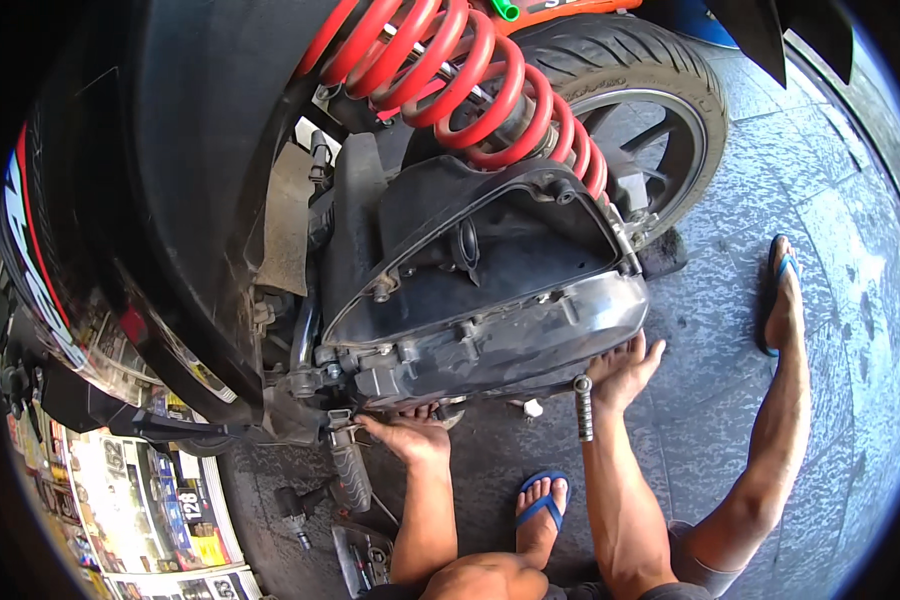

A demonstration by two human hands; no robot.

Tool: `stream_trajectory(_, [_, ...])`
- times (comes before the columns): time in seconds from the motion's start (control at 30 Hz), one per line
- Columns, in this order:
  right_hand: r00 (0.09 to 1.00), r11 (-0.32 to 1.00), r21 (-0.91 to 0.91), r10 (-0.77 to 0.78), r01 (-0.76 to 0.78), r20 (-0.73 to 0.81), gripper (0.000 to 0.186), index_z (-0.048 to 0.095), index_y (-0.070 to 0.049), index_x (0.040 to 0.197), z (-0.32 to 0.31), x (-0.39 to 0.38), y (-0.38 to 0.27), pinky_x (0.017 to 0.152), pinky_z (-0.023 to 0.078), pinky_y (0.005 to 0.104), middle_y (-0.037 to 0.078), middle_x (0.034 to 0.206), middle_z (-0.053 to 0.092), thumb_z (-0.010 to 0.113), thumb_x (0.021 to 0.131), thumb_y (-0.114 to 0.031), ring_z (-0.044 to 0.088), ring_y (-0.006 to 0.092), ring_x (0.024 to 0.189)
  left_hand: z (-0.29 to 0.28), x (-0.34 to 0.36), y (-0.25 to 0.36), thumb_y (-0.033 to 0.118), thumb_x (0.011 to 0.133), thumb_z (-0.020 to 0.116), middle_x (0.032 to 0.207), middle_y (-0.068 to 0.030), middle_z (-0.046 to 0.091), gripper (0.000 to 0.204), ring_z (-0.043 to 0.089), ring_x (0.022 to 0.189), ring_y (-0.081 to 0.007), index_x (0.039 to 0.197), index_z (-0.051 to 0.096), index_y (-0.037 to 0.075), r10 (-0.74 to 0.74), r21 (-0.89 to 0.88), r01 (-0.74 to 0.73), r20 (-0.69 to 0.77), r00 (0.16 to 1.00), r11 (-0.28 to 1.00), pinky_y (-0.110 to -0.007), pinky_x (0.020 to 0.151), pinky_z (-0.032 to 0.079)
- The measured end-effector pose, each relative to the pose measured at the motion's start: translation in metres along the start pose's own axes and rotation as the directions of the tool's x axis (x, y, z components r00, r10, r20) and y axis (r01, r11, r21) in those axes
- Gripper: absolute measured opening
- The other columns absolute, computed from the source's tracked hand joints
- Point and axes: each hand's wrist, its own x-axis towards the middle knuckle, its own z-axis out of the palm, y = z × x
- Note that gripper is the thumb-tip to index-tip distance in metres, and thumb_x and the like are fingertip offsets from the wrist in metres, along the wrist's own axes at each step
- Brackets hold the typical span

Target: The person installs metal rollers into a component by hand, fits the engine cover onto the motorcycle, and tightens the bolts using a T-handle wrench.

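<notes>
A long black engine side cover (510,335) with a worn, shiny face runs along the lower side of a scooter. My left hand (415,432) is palm up at its left end, fingers curled under the lower edge and partly hidden, thumb out to the left. At the right end my right hand (622,375) holds the underside with bent fingers, its thumb pointing away to the right. Beside the right hand hangs a ribbed metal kick-start lever (584,408). Above the cover, a black air filter housing (400,215) stands open, its inside showing.
A red coil spring (500,95) slants over the housing toward the rear wheel (710,110). Black body panels (185,150) fill the left. On the floor lie a power tool (292,510) and a small tool tray (355,560). My sandalled feet (542,508) rest on grey tiles.
</notes>
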Motion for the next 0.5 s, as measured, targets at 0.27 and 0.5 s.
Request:
stream_trajectory(0.27, [0.966, 0.93, -0.26, -0.251, 0.259, 0.064, 0.068, 0.04, -0.004, 0.141, -0.002, -0.02, -0.021, 0.108, 0.028, 0.0432, 0.013, 0.133, 0.051, 0.027, 0.1, -0.057, 0.047, 0.0265, 0.122, -0.033, 0.049, 0.003, 0.053, 0.102, 0.028, 0.092, 0.004, 0.055, 0.047, 0.052, 0.086, -0.0121, 0.102, 0.054, 0.014, 0.348, 0.038, -0.349, -0.234, 0.908, 0.936, -0.032, 0.079, 0.043])
stream_trajectory(0.5, [0.859, 0.814, -0.281, -0.463, 0.509, 0.217, 0.064, 0.043, 0.001, 0.138, 0.055, 0.017, -0.02, 0.11, 0.031, 0.0403, 0.018, 0.132, 0.051, 0.024, 0.103, -0.049, 0.048, 0.0262, 0.122, 0.004, 0.059, 0.013, 0.047, 0.095, 0.038, 0.138, -0.0103, 0.048, 0.055, 0.05, 0.123, -0.0309, 0.132, 0.049, 0.008, 0.263, -0.203, -0.279, -0.105, 0.959, 0.939, -0.047, 0.108, 0.039])
